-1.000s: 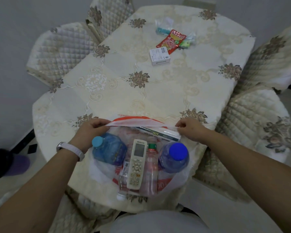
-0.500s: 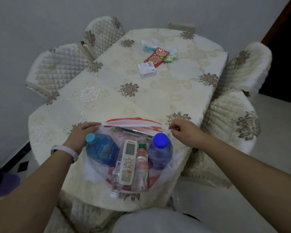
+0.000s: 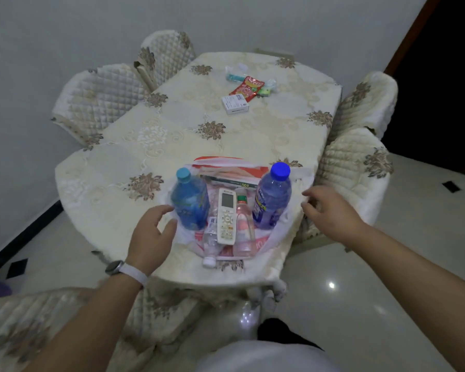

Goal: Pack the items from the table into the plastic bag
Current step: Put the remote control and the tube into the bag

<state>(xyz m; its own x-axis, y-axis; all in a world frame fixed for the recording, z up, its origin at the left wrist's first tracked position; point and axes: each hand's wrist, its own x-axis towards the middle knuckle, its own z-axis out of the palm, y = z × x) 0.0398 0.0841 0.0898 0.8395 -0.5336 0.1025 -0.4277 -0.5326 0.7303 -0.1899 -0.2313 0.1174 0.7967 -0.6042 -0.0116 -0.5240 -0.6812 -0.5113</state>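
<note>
A clear plastic bag with red print [image 3: 277, 232] lies open at the table's near edge. Inside it lie a blue bottle [image 3: 189, 200], a purple bottle with a blue cap [image 3: 271, 200], a white remote control [image 3: 226, 216], a pink bottle [image 3: 243, 226], a small clear bottle [image 3: 210, 242] and a flat box [image 3: 231, 179]. My left hand [image 3: 152, 232] hovers just left of the bag, fingers apart, holding nothing. My right hand [image 3: 329, 210] hovers to its right, also with fingers apart. At the far end lie a white box [image 3: 235, 103], a red snack packet [image 3: 247, 88] and small wrapped items [image 3: 235, 76].
The oval table [image 3: 134, 146] wears a cream floral cloth. Quilted chairs stand at the back left [image 3: 100, 100], at the right [image 3: 355, 162] and at the near left [image 3: 24, 323]. A dark doorway [image 3: 446, 76] is at the far right, over glossy floor tiles.
Both hands have let go of the bag's rim and drawn back toward me and outward. The view has pulled back from the table, and the bag lies slack.
</note>
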